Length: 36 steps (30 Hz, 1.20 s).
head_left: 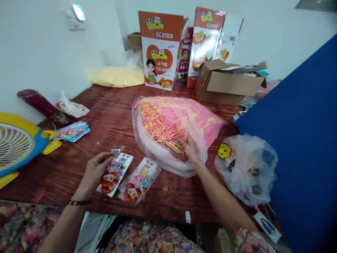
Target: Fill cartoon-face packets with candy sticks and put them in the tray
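My left hand (94, 170) grips a small printed packet (115, 172) with cartoon faces, held just above the brown wooden table (110, 112). A second, filled packet (139, 181) lies beside it on the table. My right hand (189, 149) reaches into a large clear plastic bag (171, 133) full of pink and yellow sticks (168, 123), its fingers closed among the sticks; what they hold is hidden.
A clear bag with a smiley face (244, 168) lies at the right, beside a blue board (302, 140). Behind stand CC Stick cartons (160, 49), a brown cardboard box (229, 82) and a yellow bag (117, 76). A yellow-blue fan (18, 144) and loose packets (72, 130) lie left.
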Available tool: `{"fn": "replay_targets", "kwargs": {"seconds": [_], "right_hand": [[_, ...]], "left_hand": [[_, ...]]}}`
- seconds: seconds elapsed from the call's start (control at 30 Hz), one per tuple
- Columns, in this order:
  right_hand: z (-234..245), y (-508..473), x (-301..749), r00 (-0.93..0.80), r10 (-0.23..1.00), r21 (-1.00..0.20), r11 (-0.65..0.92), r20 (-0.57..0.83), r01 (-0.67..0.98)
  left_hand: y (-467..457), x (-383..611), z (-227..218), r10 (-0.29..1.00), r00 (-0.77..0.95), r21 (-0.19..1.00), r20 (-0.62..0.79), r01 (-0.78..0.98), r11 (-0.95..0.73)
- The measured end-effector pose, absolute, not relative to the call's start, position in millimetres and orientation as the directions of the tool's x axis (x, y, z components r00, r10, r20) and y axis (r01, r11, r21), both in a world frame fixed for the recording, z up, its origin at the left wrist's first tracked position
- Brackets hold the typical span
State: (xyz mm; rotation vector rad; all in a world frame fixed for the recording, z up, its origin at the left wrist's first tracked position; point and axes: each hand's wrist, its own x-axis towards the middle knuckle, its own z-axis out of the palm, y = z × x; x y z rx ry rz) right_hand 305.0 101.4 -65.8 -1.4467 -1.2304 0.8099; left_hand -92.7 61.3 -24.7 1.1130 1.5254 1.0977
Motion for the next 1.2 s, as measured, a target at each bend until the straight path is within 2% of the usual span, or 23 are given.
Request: {"fn": "replay_targets", "kwargs": {"seconds": [0.17, 0.43, 0.67, 0.77, 0.87, 0.93, 1.1, 1.2], "right_hand": [[-74, 98, 306, 0.232, 0.972, -0.95, -0.029, 0.047, 0.312], [-75, 101, 305, 0.281, 0.959, -0.976, -0.03, 0.033, 0.217], [-64, 104, 305, 0.315, 0.948, -0.995, 0.001, 0.032, 0.099], [-47, 103, 300, 0.297, 0.954, -0.999, 0.037, 0.041, 0.019], [-27, 95, 288, 0.189, 0.982, -0.988, 0.028, -0.002, -0.155], [-13, 87, 278, 0.1, 0.995, -0.98, 0.007, -0.013, -0.197], [17, 67, 263, -0.05, 0.995, -0.994, 0.092, 0.089, 0.066], [27, 59, 262, -0.128, 0.976, -0.93, 0.209, 0.178, 0.302]], "left_hand": [[63, -87, -13, 0.956, -0.197, 0.971, -0.217, 0.053, 0.231], [60, -85, 6, 0.944, -0.229, 0.971, -0.237, -0.022, 0.239], [55, -72, 29, 0.944, -0.18, 0.961, -0.275, -0.094, 0.262], [55, -56, 35, 0.972, -0.107, 0.978, -0.209, -0.023, 0.208], [55, -23, 39, 0.992, 0.049, 0.989, -0.118, 0.101, 0.113], [57, 3, 39, 0.983, 0.168, 0.988, -0.07, 0.146, 0.045], [65, 52, 31, 0.94, 0.328, 0.985, -0.089, 0.168, 0.034], [69, 62, 30, 0.928, 0.361, 0.983, -0.093, 0.179, 0.029]]}}
